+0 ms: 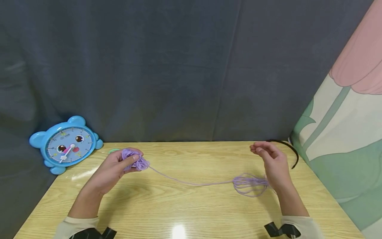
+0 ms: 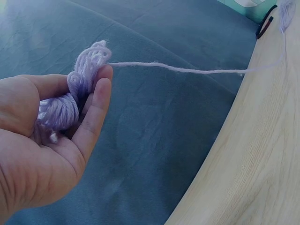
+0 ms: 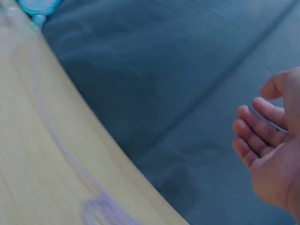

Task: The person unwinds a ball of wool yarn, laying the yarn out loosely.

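My left hand (image 1: pixel 114 167) grips a bundle of purple yarn (image 1: pixel 142 163) between thumb and fingers, above the table's left part. In the left wrist view the wound yarn (image 2: pixel 86 70) sits across the palm and fingers. A single strand (image 1: pixel 191 183) runs from it to a looser coil of purple yarn (image 1: pixel 249 186) lying on the table at the right. Above and beside that coil, my right hand (image 1: pixel 273 161) is raised with fingers loosely bent and nothing in it. The right wrist view shows the same hand (image 3: pixel 272 136) apart from the blurred coil (image 3: pixel 105 208).
A blue bear-shaped clock (image 1: pixel 70 144) leans at the table's back left. Near it, a green object (image 1: pixel 114 150) is partly hidden behind my left hand. A black curved band (image 1: pixel 290 147) lies behind my right hand. A dark curtain (image 1: pixel 179 73) borders the wooden table (image 1: pixel 191 212).
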Demonstrator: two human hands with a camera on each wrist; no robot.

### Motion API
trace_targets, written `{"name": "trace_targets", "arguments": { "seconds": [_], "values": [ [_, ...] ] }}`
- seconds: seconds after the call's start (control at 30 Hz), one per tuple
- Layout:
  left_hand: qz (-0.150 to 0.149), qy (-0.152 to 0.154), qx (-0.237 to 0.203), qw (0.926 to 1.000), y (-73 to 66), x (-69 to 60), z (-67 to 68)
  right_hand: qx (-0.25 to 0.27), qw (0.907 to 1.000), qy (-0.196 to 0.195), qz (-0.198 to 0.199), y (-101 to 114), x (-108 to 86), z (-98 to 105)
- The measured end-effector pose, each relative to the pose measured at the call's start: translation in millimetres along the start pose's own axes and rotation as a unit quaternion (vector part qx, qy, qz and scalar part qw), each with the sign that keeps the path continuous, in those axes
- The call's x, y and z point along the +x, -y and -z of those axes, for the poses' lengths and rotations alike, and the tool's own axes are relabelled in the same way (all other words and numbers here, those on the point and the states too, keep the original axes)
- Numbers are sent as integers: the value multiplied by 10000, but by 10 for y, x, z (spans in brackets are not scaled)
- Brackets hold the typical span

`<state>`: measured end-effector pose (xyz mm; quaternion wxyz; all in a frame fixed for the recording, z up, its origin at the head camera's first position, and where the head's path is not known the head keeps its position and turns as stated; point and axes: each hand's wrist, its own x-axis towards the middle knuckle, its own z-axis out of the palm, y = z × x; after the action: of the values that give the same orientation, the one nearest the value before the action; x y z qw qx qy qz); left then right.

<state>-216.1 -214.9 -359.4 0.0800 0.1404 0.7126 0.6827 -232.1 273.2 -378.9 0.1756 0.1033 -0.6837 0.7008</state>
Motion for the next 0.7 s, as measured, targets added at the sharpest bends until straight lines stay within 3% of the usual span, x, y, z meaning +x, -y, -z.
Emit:
{"name": "trace_targets", "arguments": {
  "seconds": [0.1,0.23,0.7],
  "values": [
    [1,25,28,10000,4,4,-6,-315,9986,425,-18,-34,-21,-209],
    [57,43,77,9999,9,7,-13,-237,9959,876,-58,-91,-37,-457],
    [87,57,134,9999,31,26,-37,43,9835,1801,-174,-173,-135,-1251]
  ]
}}
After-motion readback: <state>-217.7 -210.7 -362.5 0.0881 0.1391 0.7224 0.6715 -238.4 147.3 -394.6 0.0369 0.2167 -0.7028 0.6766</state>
